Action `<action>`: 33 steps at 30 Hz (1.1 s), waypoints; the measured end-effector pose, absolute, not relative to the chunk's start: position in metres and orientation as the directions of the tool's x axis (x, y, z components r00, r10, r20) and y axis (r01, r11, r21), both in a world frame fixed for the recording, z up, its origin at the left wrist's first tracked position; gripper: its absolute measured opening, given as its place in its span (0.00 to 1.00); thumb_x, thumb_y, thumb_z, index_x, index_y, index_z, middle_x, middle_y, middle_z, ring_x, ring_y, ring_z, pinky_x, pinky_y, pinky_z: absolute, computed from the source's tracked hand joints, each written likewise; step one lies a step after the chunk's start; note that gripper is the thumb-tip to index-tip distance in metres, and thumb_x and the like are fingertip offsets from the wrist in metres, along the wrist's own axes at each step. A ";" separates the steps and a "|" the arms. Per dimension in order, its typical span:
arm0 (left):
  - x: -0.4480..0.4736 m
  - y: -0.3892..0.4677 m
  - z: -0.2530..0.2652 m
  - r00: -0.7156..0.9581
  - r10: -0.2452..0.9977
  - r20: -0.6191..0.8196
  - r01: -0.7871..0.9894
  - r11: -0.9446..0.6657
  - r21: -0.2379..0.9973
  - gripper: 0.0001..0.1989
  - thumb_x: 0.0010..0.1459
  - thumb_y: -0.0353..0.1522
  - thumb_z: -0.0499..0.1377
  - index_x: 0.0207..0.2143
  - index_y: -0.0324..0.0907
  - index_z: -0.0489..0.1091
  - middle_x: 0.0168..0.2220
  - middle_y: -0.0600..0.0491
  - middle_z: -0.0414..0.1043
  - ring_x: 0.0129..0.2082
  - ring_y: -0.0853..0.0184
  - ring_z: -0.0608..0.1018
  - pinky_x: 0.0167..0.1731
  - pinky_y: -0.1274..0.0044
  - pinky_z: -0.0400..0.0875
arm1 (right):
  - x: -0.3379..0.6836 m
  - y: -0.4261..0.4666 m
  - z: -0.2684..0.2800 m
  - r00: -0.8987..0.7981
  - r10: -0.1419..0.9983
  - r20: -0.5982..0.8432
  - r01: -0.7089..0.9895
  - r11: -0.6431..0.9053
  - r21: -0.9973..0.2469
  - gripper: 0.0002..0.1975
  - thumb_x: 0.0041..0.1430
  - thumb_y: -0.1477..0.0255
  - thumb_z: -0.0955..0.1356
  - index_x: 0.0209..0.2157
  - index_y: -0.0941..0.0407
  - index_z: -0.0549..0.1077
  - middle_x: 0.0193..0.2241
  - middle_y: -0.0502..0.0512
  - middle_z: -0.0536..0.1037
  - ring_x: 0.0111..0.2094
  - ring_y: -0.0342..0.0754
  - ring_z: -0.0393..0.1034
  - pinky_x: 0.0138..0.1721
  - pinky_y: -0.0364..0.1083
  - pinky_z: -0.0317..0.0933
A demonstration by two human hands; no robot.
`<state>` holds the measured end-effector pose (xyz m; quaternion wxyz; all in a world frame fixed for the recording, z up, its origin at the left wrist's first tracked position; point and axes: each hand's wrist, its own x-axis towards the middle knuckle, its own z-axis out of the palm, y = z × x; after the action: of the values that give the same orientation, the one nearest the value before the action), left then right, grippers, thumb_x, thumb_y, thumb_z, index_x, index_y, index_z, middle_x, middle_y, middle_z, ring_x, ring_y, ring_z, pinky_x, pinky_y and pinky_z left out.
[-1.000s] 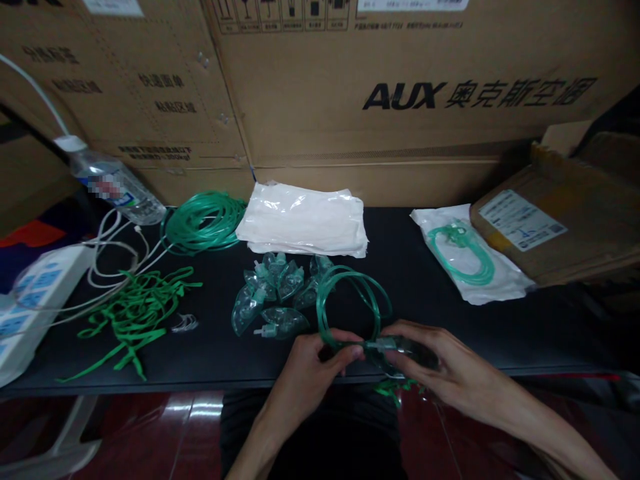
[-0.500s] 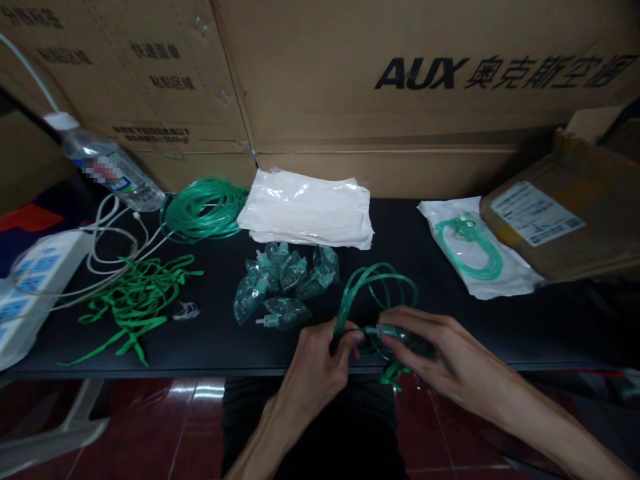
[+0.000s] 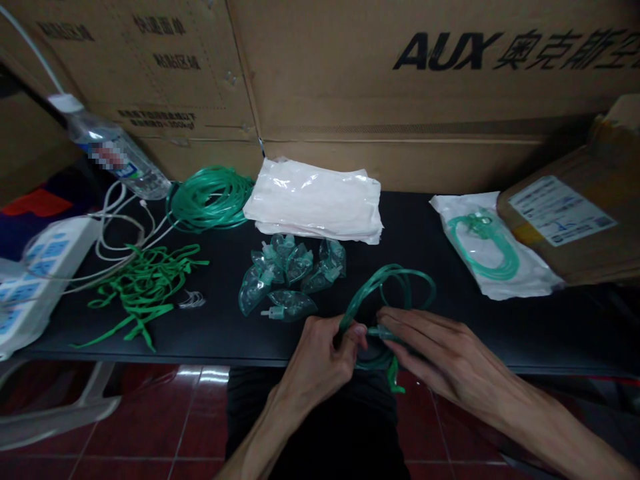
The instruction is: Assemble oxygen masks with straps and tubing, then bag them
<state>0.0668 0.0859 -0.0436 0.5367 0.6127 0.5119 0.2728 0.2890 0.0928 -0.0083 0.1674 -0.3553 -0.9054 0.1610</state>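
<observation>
My left hand (image 3: 330, 350) is closed round the coiled green tubing (image 3: 367, 287), whose loops arch up over the table edge. Between the hands, a tube end meets the pale connector (image 3: 383, 331) of a mask. My right hand (image 3: 435, 347) grips that mask, and its fingers hide most of the clear body. How deep the tube sits in the connector I cannot tell. Below the right fingers hangs a green strap (image 3: 395, 379). To the left of my hands lie several clear green oxygen masks (image 3: 293, 305) with connectors.
Green straps (image 3: 140, 287), a tubing coil (image 3: 210, 200) and a power strip (image 3: 45, 280) are at the left, with a tilted bottle (image 3: 120, 153) behind. White pouches (image 3: 315, 200) lie centrally. A bagged mask set (image 3: 495, 257) rests by a cardboard box (image 3: 575, 200) at right.
My right fingers have slid forward over the connector, covering more of the mask. The view has shifted slightly. The left hand keeps its hold on the tubing.
</observation>
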 end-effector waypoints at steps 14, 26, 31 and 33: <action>0.062 0.102 -0.043 0.336 0.854 -0.397 -0.017 0.427 0.904 0.29 0.64 0.55 0.55 0.45 0.37 0.74 0.21 0.58 0.70 0.14 0.75 0.61 0.17 0.80 0.51 | 0.285 0.105 -0.006 -0.331 0.921 0.203 0.565 0.366 -0.739 0.15 0.59 0.64 0.77 0.46 0.51 0.77 0.44 0.56 0.80 0.45 0.53 0.78 0.46 0.48 0.72; 0.078 0.105 -0.047 0.166 0.856 -0.491 -0.034 0.502 0.864 0.29 0.53 0.57 0.61 0.23 0.38 0.73 0.12 0.57 0.65 0.15 0.71 0.65 0.22 0.76 0.56 | 0.259 0.120 -0.032 0.315 0.919 0.236 0.357 0.116 -0.927 0.31 0.57 0.52 0.74 0.55 0.55 0.70 0.51 0.63 0.75 0.47 0.56 0.77 0.46 0.54 0.75; 0.087 0.096 -0.051 0.049 0.879 -0.474 -0.118 0.477 0.871 0.27 0.55 0.55 0.61 0.29 0.38 0.74 0.29 0.49 0.79 0.22 0.67 0.74 0.28 0.73 0.68 | 0.271 0.057 -0.027 0.510 0.853 0.107 0.335 -0.082 -0.939 0.19 0.62 0.52 0.71 0.45 0.52 0.75 0.44 0.60 0.80 0.47 0.58 0.77 0.52 0.57 0.70; 0.088 0.090 -0.053 0.033 0.873 -0.486 -0.145 0.485 0.862 0.27 0.55 0.55 0.61 0.31 0.38 0.74 0.33 0.47 0.80 0.24 0.66 0.75 0.30 0.72 0.71 | 0.273 0.030 -0.035 0.394 0.902 -0.175 0.194 -0.268 -0.944 0.23 0.60 0.47 0.70 0.39 0.53 0.78 0.35 0.59 0.83 0.40 0.60 0.80 0.47 0.57 0.73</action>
<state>0.0885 0.0903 -0.0527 0.6443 0.3182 0.5724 0.3950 0.2731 0.0298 -0.0346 0.4597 -0.6970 -0.3933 0.3849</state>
